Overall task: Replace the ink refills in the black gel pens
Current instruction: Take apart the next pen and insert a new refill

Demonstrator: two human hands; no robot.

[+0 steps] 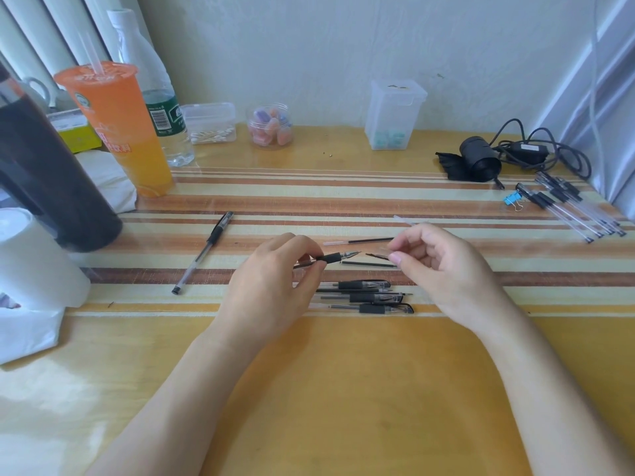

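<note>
My left hand (271,280) pinches a black gel pen (331,258) by its barrel, tip pointing right. My right hand (436,261) holds a clear pen cap (378,256) just right of that tip, a small gap between them. Two loose ink refills lie on the desk behind the hands, one (360,241) farther and one (369,264) closer. Three capped black gel pens (367,297) lie side by side beneath my hands. Another capped pen (204,252) lies alone at the left. A bundle of several pens (570,207) sits at the far right.
An orange drink cup (120,125), a water bottle (161,108), a dark bottle (44,173) and white tissue (31,280) crowd the left. Small plastic boxes (393,115) and a jar (271,127) line the back wall. A black roll with cables (481,159) and a blue binder clip (512,199) lie right.
</note>
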